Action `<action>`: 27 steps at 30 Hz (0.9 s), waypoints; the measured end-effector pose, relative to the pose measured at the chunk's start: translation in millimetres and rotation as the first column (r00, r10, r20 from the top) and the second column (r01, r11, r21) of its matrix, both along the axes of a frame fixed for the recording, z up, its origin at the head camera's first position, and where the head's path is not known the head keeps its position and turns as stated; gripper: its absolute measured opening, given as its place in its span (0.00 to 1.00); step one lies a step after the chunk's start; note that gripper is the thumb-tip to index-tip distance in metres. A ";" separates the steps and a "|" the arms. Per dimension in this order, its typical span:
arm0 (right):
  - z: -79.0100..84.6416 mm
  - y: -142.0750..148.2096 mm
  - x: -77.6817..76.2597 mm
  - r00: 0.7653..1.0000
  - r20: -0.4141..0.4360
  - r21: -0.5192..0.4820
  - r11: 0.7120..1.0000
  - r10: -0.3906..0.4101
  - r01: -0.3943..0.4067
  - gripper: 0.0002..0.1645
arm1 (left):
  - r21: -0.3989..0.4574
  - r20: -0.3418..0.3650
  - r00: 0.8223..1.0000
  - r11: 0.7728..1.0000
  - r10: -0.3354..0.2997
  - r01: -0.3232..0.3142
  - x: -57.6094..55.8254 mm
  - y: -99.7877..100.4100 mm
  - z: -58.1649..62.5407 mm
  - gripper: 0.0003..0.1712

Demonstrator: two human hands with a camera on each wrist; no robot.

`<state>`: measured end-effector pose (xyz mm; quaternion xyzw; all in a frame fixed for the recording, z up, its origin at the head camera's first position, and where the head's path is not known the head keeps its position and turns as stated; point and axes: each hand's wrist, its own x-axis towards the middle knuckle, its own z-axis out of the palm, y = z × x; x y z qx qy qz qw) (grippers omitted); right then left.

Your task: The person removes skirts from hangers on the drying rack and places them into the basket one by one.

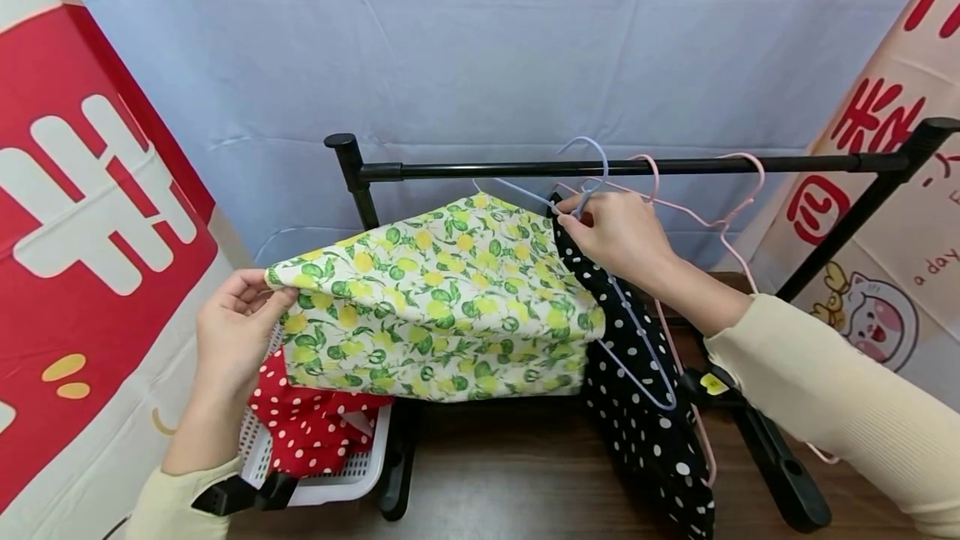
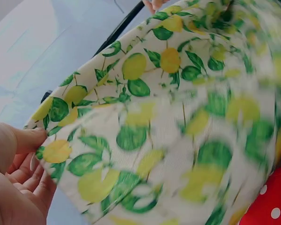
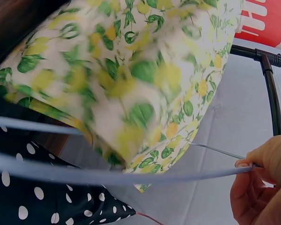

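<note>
My left hand point(image 1: 225, 348) pinches the left corner of a white cloth printed with lemons and green leaves point(image 1: 442, 298), holding it out to the side. In the left wrist view the thumb and fingers of that left hand point(image 2: 18, 176) are on the cloth's edge. My right hand point(image 1: 626, 236) grips a pale blue hanger point(image 1: 603, 163) just under its hook. One side of this hanger runs into the lemon cloth; the rest hangs in front of a black cloth with white dots point(image 1: 645, 432). In the right wrist view the right hand point(image 3: 267, 183) pinches the hanger wire.
A black rail point(image 1: 480, 171) crosses in front of a pale blue backdrop. Pink hangers point(image 1: 738, 202) hang from it at the right. Below left, a white basket point(image 1: 337, 490) holds a red cloth with white dots point(image 1: 315, 427). A brown wooden surface point(image 1: 510, 473) lies underneath.
</note>
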<state>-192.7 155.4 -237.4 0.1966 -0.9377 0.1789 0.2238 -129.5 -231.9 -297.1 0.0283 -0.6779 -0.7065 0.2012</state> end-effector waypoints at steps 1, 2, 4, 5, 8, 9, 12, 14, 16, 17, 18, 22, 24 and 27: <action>-0.1 -0.2 -0.4 1.000 -0.003 -0.001 1.000 -0.002 0.002 0.13 | 0.007 0.002 1.000 1.000 0.011 -0.011 0.1 -0.5 1.0 0.09; -0.2 -0.5 -0.7 1.000 -0.007 -0.001 1.000 -0.003 0.003 0.13 | 0.015 0.004 1.000 1.000 0.022 -0.022 0.0 -0.8 1.9 0.09; -0.2 -1.4 -1.0 1.000 -0.003 -0.007 1.000 -0.002 0.002 0.12 | 0.041 0.000 0.999 0.999 0.035 -0.035 -0.6 -1.0 3.5 0.09; -0.3 -1.7 -0.8 1.000 0.002 -0.011 1.000 0.000 0.000 0.12 | 0.056 -0.006 0.999 0.998 0.041 -0.041 -1.0 -1.0 4.3 0.08; -0.7 -1.8 0.3 1.000 0.024 -0.017 1.000 0.003 -0.003 0.13 | 0.097 -0.043 0.998 0.994 0.055 -0.051 -2.6 -1.7 6.9 0.09; -0.7 -1.7 0.4 1.000 0.026 -0.017 1.000 0.004 -0.004 0.13 | 0.111 -0.057 0.997 0.992 0.060 -0.053 -2.8 -2.4 8.0 0.09; 0.2 -0.7 0.2 1.000 0.007 -0.010 1.000 0.008 -0.008 0.13 | 0.141 -0.088 0.993 0.988 0.076 -0.064 -2.8 -6.5 12.1 0.09; 1.9 -0.1 -0.5 1.000 -0.017 -0.009 1.000 0.007 -0.007 0.12 | 0.161 -0.097 0.991 0.984 0.087 -0.071 -2.3 -10.0 15.3 0.10; 4.1 0.8 -0.8 0.999 -0.037 -0.011 1.000 0.008 -0.008 0.11 | 0.178 -0.101 0.990 0.980 0.103 -0.084 -2.6 -14.0 18.7 0.11; 5.3 1.3 -0.6 0.999 -0.040 -0.011 1.000 0.008 -0.009 0.11 | 0.184 -0.098 0.989 0.978 0.113 -0.094 -2.8 -15.9 20.4 0.11; 6.6 1.9 -0.3 0.999 -0.048 -0.009 1.000 0.009 -0.009 0.12 | 0.184 -0.085 0.988 0.977 0.128 -0.110 -3.0 -18.2 22.2 0.12; 11.8 4.1 1.4 0.997 -0.071 0.000 1.000 0.009 -0.009 0.21 | 0.238 -0.060 0.980 0.956 0.192 -0.173 -4.9 -30.5 29.1 0.13; 14.5 4.7 2.3 0.997 -0.075 0.000 1.000 0.006 -0.006 0.24 | 0.273 -0.050 0.975 0.942 0.217 -0.196 -5.5 -38.5 31.8 0.13; 18.2 5.7 4.3 0.997 -0.077 -0.004 1.000 -0.002 0.002 0.23 | 0.340 -0.066 0.970 0.919 0.233 -0.197 -7.0 -51.0 33.5 0.12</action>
